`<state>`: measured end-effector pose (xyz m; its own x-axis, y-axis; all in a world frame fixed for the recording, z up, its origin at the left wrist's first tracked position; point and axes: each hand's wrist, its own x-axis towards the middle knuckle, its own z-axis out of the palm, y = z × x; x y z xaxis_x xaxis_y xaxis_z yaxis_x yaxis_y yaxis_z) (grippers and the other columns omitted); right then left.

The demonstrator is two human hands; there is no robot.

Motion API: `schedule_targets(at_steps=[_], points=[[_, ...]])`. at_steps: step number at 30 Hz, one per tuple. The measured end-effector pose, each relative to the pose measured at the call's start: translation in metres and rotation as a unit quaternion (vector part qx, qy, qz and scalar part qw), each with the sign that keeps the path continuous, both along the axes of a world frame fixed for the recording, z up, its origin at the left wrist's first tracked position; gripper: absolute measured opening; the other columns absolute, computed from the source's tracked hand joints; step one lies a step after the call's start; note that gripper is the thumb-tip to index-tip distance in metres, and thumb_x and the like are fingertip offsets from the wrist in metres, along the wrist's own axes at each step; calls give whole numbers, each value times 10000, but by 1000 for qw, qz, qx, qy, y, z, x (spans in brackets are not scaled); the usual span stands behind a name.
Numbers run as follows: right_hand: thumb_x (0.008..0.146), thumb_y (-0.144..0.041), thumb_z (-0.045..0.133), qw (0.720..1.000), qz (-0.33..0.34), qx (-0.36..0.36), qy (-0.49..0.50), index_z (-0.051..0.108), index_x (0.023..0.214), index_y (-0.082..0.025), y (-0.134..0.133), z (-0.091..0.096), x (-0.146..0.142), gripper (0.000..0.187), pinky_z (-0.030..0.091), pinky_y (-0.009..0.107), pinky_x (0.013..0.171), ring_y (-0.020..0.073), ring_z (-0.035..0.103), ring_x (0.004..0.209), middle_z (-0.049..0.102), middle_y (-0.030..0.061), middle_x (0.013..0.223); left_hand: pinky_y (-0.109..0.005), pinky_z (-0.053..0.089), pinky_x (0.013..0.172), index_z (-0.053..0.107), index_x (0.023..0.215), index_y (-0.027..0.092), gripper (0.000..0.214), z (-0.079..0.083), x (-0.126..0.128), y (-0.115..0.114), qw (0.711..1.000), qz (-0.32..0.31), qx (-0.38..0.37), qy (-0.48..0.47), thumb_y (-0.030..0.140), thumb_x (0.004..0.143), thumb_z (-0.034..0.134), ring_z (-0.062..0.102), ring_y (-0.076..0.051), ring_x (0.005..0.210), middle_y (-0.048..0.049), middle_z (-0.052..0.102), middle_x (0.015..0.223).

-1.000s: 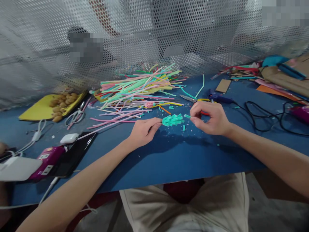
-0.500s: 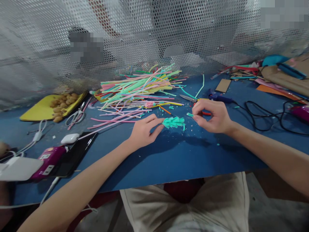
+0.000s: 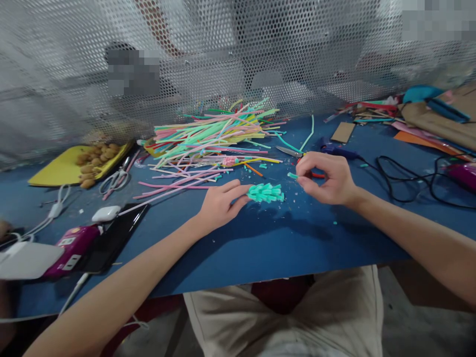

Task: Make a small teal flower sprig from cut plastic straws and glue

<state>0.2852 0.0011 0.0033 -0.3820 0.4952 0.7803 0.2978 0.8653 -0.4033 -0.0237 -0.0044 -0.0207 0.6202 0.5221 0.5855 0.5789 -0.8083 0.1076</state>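
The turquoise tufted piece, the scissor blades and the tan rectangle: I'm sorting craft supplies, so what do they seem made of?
Turquoise tufted piece in the left hand: probably fuzzy pile, like pipe cleaner; its tufts look soft and matte.
Scissor blades: likely metal, seemingly smooth, grey with a faint sheen.
Tan rectangle: probably cardboard, matte and flat, though thin wood is possible.

Matt, fuzzy turquoise cluster (image 3: 266, 193); glossy phone (image 3: 116, 240).

No text, brand or number can be read; any markings on the purple power strip (image 3: 86, 243) cannot be made out
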Motion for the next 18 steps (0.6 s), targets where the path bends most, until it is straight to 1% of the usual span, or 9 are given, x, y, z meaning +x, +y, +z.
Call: schedule_targets(at_steps=[6, 9, 13, 18], points=[[816, -165, 660, 1000, 0, 6, 3, 572, 800, -238, -1, 0, -1, 115, 479, 293, 607, 127, 545, 624, 624, -10, 741, -251, 355, 549, 715, 1091, 172, 397, 1, -2, -1, 1000, 2, 6, -21, 344, 1082, 357, 528, -121, 579, -27, 598, 731], [814, -164, 656, 1000, -4, 4, 6, 576, 803, -238, 0, -1, -1, 109, 476, 294, 602, 127, 548, 618, 625, -11, 743, -255, 340, 550, 702, 1038, 173, 387, 2, 0, -2, 999, 25, 1, -33, 355, 1081, 364, 506, -121, 566, -17, 578, 698], [806, -169, 662, 1000, -10, 2, 11, 579, 799, -235, -2, -2, -3, 106, 483, 295, 603, 133, 561, 625, 633, -7, 749, -251, 339, 571, 689, 992, 175, 333, 4, 4, -4, 997, 56, -4, -44, 323, 1074, 402, 538, -117, 588, -9, 611, 688], [798, -150, 680, 1000, -13, -8, 16, 561, 780, -226, -7, -4, -10, 142, 471, 282, 590, 125, 560, 613, 636, -9, 737, -254, 345, 582, 689, 990, 176, 342, 4, 7, -5, 995, 76, -37, -44, 355, 1075, 411, 574, -122, 604, -13, 656, 700]])
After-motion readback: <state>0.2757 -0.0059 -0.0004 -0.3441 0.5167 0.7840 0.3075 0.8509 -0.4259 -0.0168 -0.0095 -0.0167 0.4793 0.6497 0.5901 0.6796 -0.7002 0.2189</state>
